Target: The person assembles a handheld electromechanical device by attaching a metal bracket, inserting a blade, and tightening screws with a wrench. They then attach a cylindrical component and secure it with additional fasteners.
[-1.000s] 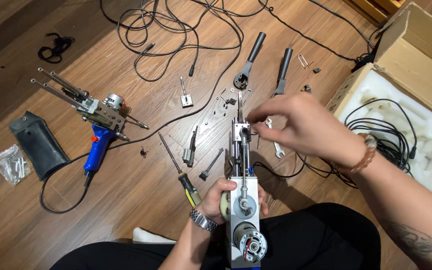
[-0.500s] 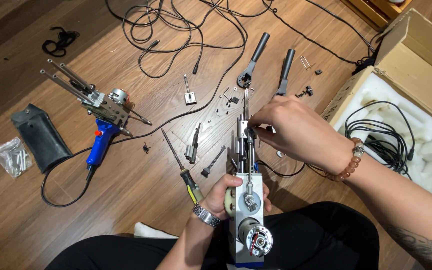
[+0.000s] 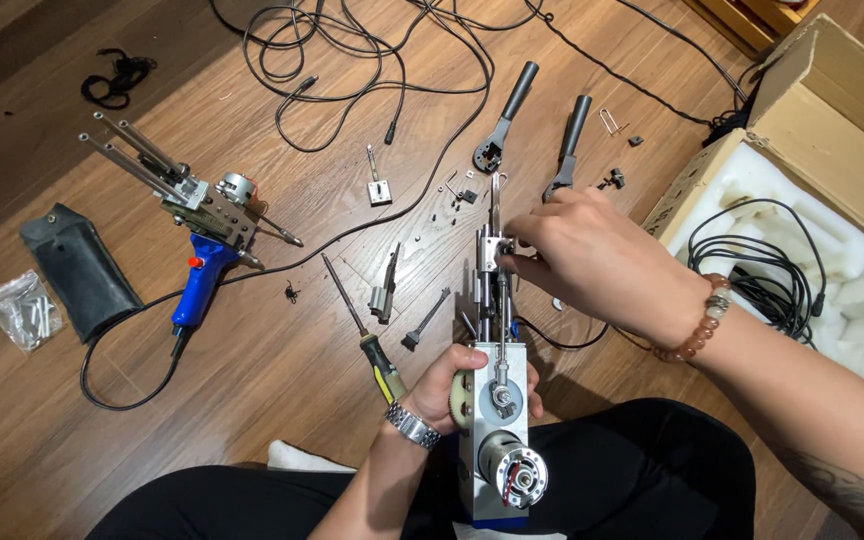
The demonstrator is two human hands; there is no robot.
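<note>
My left hand [image 3: 452, 392] grips the silver metal body of a tufting gun [image 3: 497, 420] held upright over my lap, its round motor facing the camera. My right hand [image 3: 582, 255] pinches the small metal block [image 3: 492, 250] on the gun's front rods, fingertips closed on it. A thin needle rod [image 3: 495, 195] sticks up past that block. A yellow-and-black screwdriver [image 3: 364, 325] lies on the wooden floor just left of my left hand.
A second tufting gun with a blue handle [image 3: 197, 225] lies at left beside a black pouch [image 3: 80, 268] and a plastic bag of parts [image 3: 20, 310]. Two wrenches [image 3: 537, 125], loose screws and black cables [image 3: 372, 60] lie ahead. An open cardboard box with white foam [image 3: 812, 200] stands at right.
My right hand has slid down along the front rods and closed on the small metal block. The left hand keeps its grip on the gun body.
</note>
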